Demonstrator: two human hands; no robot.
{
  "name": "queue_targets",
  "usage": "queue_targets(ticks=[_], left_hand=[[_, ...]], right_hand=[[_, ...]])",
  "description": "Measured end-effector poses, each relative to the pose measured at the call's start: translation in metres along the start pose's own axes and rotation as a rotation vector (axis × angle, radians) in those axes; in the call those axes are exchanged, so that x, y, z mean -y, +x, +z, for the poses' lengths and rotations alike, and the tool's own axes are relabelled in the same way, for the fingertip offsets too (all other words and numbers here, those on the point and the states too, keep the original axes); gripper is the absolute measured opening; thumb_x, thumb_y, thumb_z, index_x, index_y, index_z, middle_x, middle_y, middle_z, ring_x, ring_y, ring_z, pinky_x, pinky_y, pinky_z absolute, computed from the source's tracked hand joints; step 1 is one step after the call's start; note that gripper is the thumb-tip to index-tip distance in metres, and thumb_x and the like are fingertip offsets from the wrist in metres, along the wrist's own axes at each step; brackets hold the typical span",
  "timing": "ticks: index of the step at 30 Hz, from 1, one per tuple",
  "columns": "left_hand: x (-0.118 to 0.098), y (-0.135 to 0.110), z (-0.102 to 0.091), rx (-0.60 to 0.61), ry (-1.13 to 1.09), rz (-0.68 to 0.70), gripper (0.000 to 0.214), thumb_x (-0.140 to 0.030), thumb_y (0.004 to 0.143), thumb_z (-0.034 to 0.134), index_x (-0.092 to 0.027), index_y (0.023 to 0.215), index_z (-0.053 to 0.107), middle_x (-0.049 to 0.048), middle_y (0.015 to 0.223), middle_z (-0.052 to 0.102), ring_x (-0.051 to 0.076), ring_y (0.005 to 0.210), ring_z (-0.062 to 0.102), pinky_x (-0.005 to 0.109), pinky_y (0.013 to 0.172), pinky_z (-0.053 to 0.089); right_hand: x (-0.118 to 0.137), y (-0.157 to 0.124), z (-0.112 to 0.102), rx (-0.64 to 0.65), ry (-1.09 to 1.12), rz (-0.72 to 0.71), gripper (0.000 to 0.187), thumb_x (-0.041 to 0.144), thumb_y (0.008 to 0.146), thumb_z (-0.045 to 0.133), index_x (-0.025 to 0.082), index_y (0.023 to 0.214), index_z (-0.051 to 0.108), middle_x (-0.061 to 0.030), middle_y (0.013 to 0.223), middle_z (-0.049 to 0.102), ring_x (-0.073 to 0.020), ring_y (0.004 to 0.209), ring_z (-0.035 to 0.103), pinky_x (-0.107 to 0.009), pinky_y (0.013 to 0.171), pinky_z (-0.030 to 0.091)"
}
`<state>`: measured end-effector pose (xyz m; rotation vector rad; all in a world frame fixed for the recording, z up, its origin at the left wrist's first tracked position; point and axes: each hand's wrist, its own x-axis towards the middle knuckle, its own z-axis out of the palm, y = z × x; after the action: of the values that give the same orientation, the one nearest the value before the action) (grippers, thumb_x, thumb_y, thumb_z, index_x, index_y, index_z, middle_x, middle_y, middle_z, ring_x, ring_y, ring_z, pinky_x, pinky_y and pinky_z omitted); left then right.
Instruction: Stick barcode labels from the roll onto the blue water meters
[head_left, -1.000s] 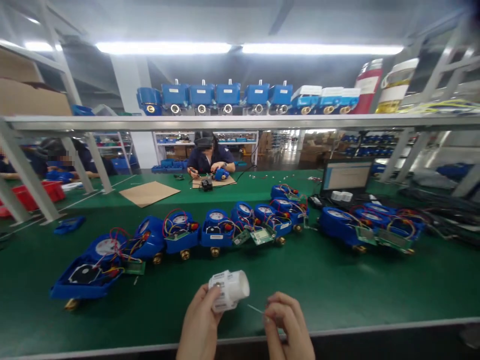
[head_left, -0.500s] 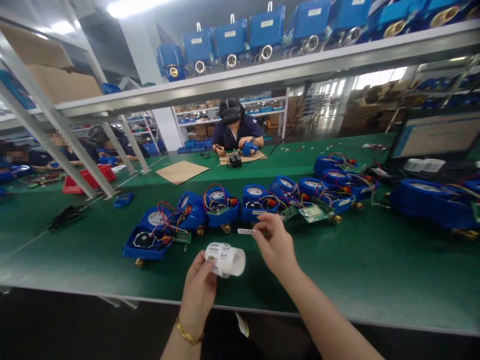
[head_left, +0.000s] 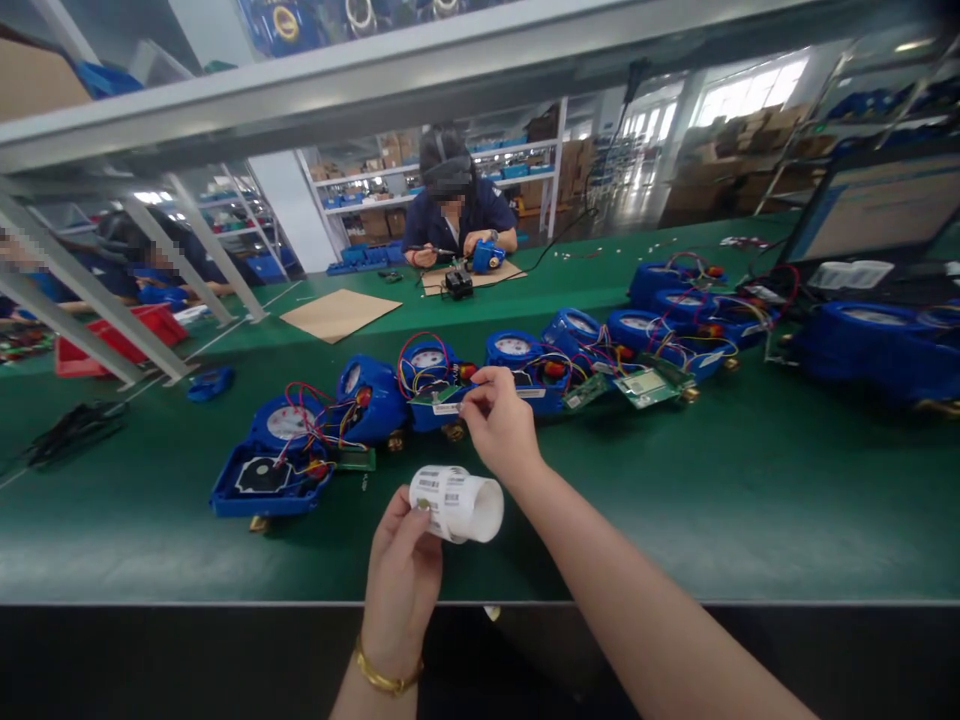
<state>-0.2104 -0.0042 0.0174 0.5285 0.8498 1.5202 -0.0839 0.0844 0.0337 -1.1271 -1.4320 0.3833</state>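
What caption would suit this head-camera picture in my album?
Left hand holds a roll of labels; right hand holds a small label at an open blue meter on the green bench.

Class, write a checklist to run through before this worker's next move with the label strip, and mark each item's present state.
1. Is the label roll gripped in the left hand? ok.
2. Is the label strip pinched by the right hand? ok.
3. Is the strip at the front of a blue water meter? ok.
4. Is the strip pressed flat on the meter? cannot tell.
5. Are the red wires off the strip? cannot tell.
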Motion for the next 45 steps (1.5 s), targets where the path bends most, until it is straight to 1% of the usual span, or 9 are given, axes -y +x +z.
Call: queue_targets(ticks=[7,14,19,26,29,33,35,39,45], left_hand=[[0.003,0.004,-0.004,0.03,0.031,-0.005,0.027,-0.019,0.056,0.078,-0.014,0.081,0.068,0.0046,0.084,0.071,0.014,0.072,0.063,0.018,0.063,0.049],[0.001,0.002,-0.004,0.038,0.053,-0.001,0.022,-0.017,0.059,0.076,-0.015,0.078,0.067,0.0034,0.082,0.07,0.013,0.068,0.061,0.018,0.058,0.048],[0.001,0.001,-0.004,0.03,0.012,-0.031,0.026,-0.015,0.057,0.078,-0.016,0.08,0.068,0.0013,0.079,0.07,0.01,0.066,0.06,0.014,0.058,0.048],[0.001,0.002,-0.004,0.035,-0.007,-0.022,0.026,-0.015,0.056,0.079,-0.016,0.08,0.068,0.0008,0.079,0.069,0.011,0.067,0.061,0.015,0.06,0.049],[0.001,0.002,-0.004,0.035,-0.007,-0.028,0.026,-0.015,0.055,0.079,-0.016,0.079,0.068,-0.0004,0.076,0.069,0.009,0.064,0.059,0.013,0.057,0.047],[0.002,0.003,-0.004,0.033,0.01,-0.023,0.026,-0.015,0.057,0.077,-0.016,0.082,0.068,0.001,0.082,0.07,0.011,0.068,0.061,0.015,0.059,0.047],[0.002,0.003,-0.004,0.038,0.015,-0.024,0.026,-0.017,0.057,0.078,-0.016,0.081,0.068,0.0014,0.083,0.07,0.011,0.07,0.061,0.016,0.062,0.048],[0.002,0.001,-0.005,0.043,0.014,-0.038,0.029,-0.019,0.055,0.081,-0.016,0.08,0.068,0.0007,0.079,0.07,0.01,0.068,0.06,0.014,0.061,0.047],[0.001,0.001,-0.006,0.036,0.012,-0.046,0.03,-0.02,0.055,0.082,-0.016,0.081,0.069,0.0013,0.08,0.069,0.011,0.068,0.06,0.015,0.06,0.048]], right_hand=[[0.0,0.003,0.003,-0.015,-0.02,0.0,0.026,0.017,0.077,0.049,0.021,0.101,0.041,0.0031,0.073,0.062,-0.0162,0.067,0.06,-0.026,0.065,0.042],[0.003,0.004,0.003,-0.044,-0.049,-0.001,0.025,0.015,0.077,0.049,0.021,0.1,0.04,0.0023,0.074,0.061,-0.0172,0.069,0.061,-0.027,0.067,0.042],[0.004,0.004,0.004,-0.044,-0.067,0.005,0.025,0.015,0.076,0.049,0.021,0.099,0.041,0.0024,0.074,0.061,-0.0176,0.069,0.061,-0.027,0.066,0.042],[0.005,0.004,0.004,-0.051,-0.112,0.015,0.025,0.015,0.076,0.049,0.021,0.099,0.041,0.0017,0.076,0.062,-0.0184,0.07,0.061,-0.027,0.065,0.041],[0.007,0.005,0.004,-0.049,-0.119,0.022,0.025,0.014,0.077,0.05,0.02,0.099,0.041,0.0016,0.075,0.062,-0.0187,0.07,0.061,-0.028,0.065,0.041],[0.009,0.005,0.005,-0.051,-0.152,0.036,0.025,0.014,0.077,0.049,0.02,0.1,0.041,0.0015,0.075,0.063,-0.0189,0.07,0.061,-0.028,0.064,0.04],[0.01,0.005,0.005,-0.044,-0.184,0.041,0.024,0.014,0.078,0.049,0.02,0.1,0.041,0.0012,0.076,0.063,-0.0191,0.071,0.062,-0.028,0.064,0.041],[0.011,0.006,0.006,-0.022,-0.243,0.043,0.022,0.015,0.08,0.05,0.019,0.1,0.044,0.0,0.077,0.064,-0.0195,0.073,0.062,-0.028,0.065,0.042],[0.015,0.008,0.009,0.037,-0.349,0.005,0.023,0.018,0.082,0.057,0.016,0.104,0.049,-0.0039,0.084,0.064,-0.0209,0.081,0.062,-0.031,0.072,0.046]])
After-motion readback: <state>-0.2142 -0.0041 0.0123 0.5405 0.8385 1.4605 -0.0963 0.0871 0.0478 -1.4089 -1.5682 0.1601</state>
